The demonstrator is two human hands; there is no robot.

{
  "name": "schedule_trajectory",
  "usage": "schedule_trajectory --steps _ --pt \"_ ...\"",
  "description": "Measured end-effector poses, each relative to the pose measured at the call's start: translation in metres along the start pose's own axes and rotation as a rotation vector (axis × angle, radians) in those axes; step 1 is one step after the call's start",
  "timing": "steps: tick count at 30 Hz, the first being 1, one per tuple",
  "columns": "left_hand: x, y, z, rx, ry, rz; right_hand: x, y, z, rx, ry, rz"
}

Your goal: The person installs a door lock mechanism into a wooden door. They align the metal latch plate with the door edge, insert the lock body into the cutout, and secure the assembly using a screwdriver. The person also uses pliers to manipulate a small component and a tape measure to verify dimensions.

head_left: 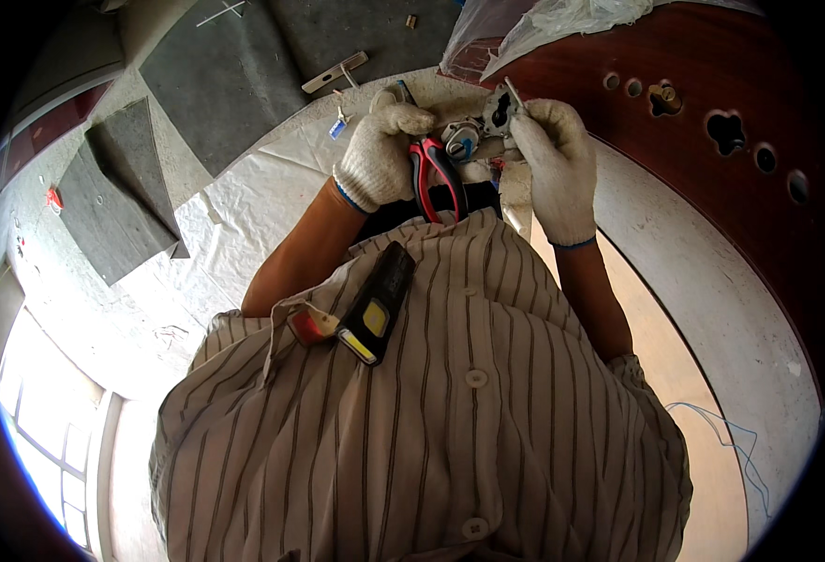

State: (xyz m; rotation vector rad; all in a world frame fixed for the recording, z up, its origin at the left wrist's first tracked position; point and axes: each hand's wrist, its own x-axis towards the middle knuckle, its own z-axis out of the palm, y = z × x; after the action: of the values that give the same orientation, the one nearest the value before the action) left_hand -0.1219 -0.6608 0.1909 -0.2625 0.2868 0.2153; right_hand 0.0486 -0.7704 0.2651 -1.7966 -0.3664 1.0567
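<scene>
Both my hands wear white knit gloves and are raised close together in front of my striped shirt. My left hand [379,159] is closed around pliers [438,178] with red and black handles; the handles point down toward me and the jaws are mostly hidden by the glove. Pinched in my right hand [559,169] is a grey metal lock plate [498,110] with a dark slot and a thin rod sticking up beside it. A round silver lock part [460,140] with a blue mark sits between the hands, against the plate; what supports it is hidden.
A dark red door panel [712,66] with several cut holes lies at right, a brass cylinder [665,99] in one. Grey mats [225,94] cover the floor at left, with a metal handle [335,73] on them. A blue-headed key [339,125] lies nearer.
</scene>
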Motion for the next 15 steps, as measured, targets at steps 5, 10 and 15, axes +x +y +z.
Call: schedule_trajectory --steps 5,10,15 --pt "-0.0003 0.0006 -0.0051 0.091 0.007 0.026 -0.0010 -0.0028 0.0028 -0.058 -0.014 -0.047" --pt "-0.0018 -0.0024 -0.0093 0.300 0.147 0.071 -0.0029 0.0004 0.0046 -0.119 -0.036 -0.159" --pt "-0.0002 -0.0042 -0.0088 0.382 0.156 -0.061 -0.0038 -0.0070 0.0033 -0.176 -0.095 -0.162"
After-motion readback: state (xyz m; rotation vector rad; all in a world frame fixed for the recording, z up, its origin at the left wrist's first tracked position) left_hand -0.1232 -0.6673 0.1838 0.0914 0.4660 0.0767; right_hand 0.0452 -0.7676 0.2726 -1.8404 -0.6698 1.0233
